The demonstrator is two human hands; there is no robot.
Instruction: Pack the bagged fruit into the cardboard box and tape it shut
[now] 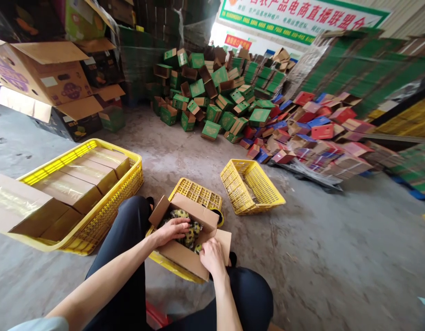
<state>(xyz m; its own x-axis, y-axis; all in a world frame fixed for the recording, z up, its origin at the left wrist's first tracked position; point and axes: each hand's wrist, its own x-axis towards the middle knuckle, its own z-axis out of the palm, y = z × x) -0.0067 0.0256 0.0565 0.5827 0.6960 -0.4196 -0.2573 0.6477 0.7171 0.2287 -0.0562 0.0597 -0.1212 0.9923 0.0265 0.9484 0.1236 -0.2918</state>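
Inside the open carton point(185, 260), left hand point(172, 231) has its fingers extended and loosely curled over the wrapped yellow-and-dark pieces point(189, 239); looks like contact, not a grasp. Right hand point(211, 254) is at the carton's right end, fingers bent down by the near wall. Can't tell if they're pinching anything.

Pieces lie under and just right of the left fingers, between the hands. Left is nearer to most of them. Cluster runs with the carton's long axis, far-left to near-right; single pieces' axes unclear.

Edges: carton walls box both hands in; far flap point(195, 212) stands up beyond the fingers, right flap point(224, 240) folds out beside the right wrist. Open room is above the carton, I'd say.

Carton sits on a yellow crate point(174, 270), between the knees. Beyond it: slatted yellow crate point(198, 193). Right of it: second yellow crate point(252, 208) on the floor point(302, 253). Left: big crate point(138, 177) of closed cartons point(72, 186).
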